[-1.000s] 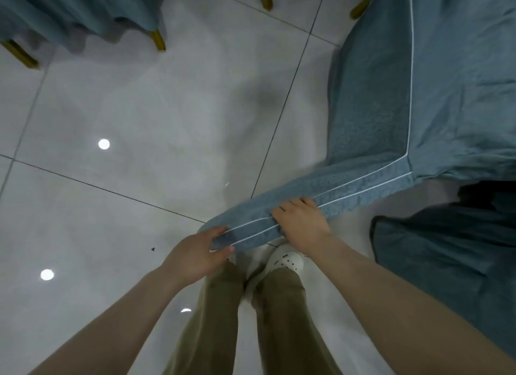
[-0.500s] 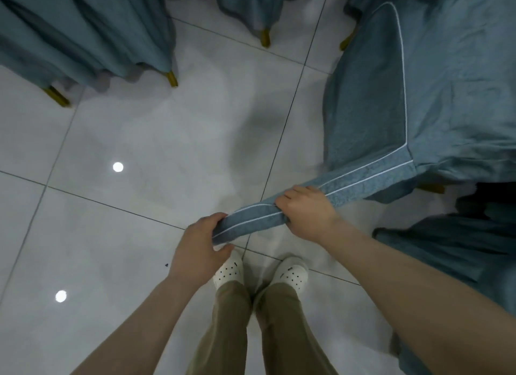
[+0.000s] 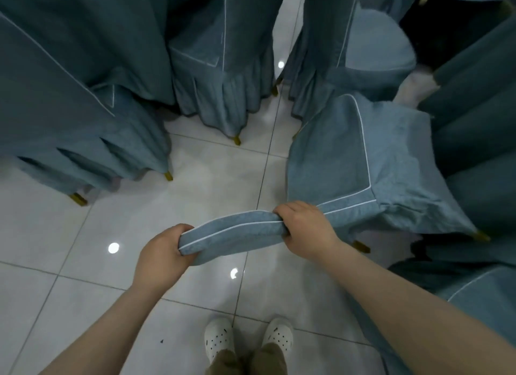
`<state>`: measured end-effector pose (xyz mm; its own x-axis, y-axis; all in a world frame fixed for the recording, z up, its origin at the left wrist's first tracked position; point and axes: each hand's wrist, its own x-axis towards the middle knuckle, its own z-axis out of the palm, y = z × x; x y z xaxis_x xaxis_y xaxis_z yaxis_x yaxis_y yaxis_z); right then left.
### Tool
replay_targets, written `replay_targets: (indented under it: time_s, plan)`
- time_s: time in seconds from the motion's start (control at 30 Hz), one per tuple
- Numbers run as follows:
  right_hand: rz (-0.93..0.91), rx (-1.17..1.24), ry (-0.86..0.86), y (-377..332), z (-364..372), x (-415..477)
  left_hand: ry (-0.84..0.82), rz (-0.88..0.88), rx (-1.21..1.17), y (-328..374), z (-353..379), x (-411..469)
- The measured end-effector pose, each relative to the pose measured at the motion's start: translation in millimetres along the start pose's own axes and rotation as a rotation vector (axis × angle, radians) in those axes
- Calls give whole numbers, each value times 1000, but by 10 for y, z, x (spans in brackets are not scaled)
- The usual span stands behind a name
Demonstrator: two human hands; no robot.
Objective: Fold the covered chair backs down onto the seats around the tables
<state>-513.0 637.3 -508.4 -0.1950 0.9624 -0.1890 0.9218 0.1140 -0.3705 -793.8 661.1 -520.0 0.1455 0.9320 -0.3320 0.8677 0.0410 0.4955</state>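
Observation:
A chair in a blue-grey cover with white piping stands just right of centre, its back facing me. The top edge of the covered back is pulled toward me as a folded strip. My left hand grips the strip's left end, fingers curled under it. My right hand grips the strip further right, near the chair's corner. The chair's seat is hidden behind the back.
Several more chairs in the same blue covers ring the space: one at far left, one at upper centre, one at upper right. Gold chair legs poke out below the skirts. Glossy white tiles lie underfoot.
The view has tilted up, bringing the surrounding chairs into sight. Both hands have lifted the cover's top edge higher and bunched it tighter, keeping their grip.

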Motion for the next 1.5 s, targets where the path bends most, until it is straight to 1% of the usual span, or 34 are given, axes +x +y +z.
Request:
replay_targets:
  time_s: [0.2,0.37,0.5,0.63,0.73,0.83,0.9,0.97,1.03,1.1,1.2,1.33,1.5]
  plan:
    - [132,77,149,228,-637,-219,82,186,215,920,-576,144]
    - [252,108,251,561,-1116,-368,155,355,367,1786,-869,262]
    - [311,145,328,809,-1439,-479,167,445,411,2409,-1026,365]
    - [414,189,401,1048,-1679,-573,197,620,488,2961,-1111,507]
    - [513,213,410,1233,-1836,-609,240,766,543,3324,-1110,666]
    - [619,201,417,1410,-2059,-622,170,872,556,3729,-1071,878]
    - [597,217,484,1435,-2275,-601,142,953,525,4004,-1026,1021]
    - [507,264,578,1417,-2541,-554,109,1033,546,4275,-976,1102]
    - [479,225,583,1439,-2778,-533,71,1116,570,4538,-886,1154]
    - [546,190,559,1526,-2930,-597,57,1176,603,4773,-771,1176]
    - [638,227,577,1695,-3008,-823,33,1243,608,5059,-628,1142]
    - [700,269,573,1887,-3083,-1068,-86,1316,617,5350,-514,1122]
    - [734,300,602,2031,-3128,-1193,-84,1315,678,5471,-499,1235]
